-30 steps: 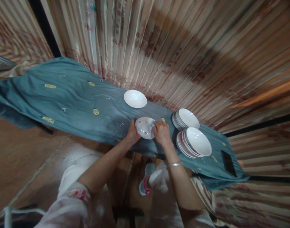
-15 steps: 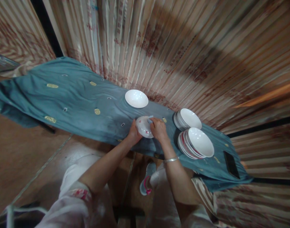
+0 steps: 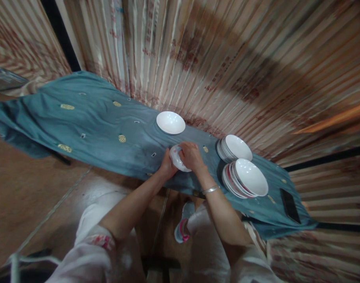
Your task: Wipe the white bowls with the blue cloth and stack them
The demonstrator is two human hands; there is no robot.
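My left hand (image 3: pixel 168 166) grips the left edge of a small white bowl (image 3: pixel 177 158) with red flower marks on its outside, which faces up toward me. Across the right part of that bowl lies my right hand (image 3: pixel 192 156), its fingers curled down against the surface. The pale blue cloth that showed in its fingers half a second ago is hidden beneath them now. Just beyond my hands, a single white bowl (image 3: pixel 171 122) rests upright on the teal tablecloth (image 3: pixel 103 129).
Right of my hands stand two tilted stacks of bowls, a rear stack (image 3: pixel 238 148) and a front stack (image 3: pixel 250 177) with red-patterned sides. A dark phone (image 3: pixel 290 205) lies near the table's right end. A pleated curtain (image 3: pixel 215 67) hangs along the far edge.
My right hand has moved slightly left and over the bowl, covering more of it and hiding the pale blue cloth. My left hand keeps its hold on the bowl's edge.
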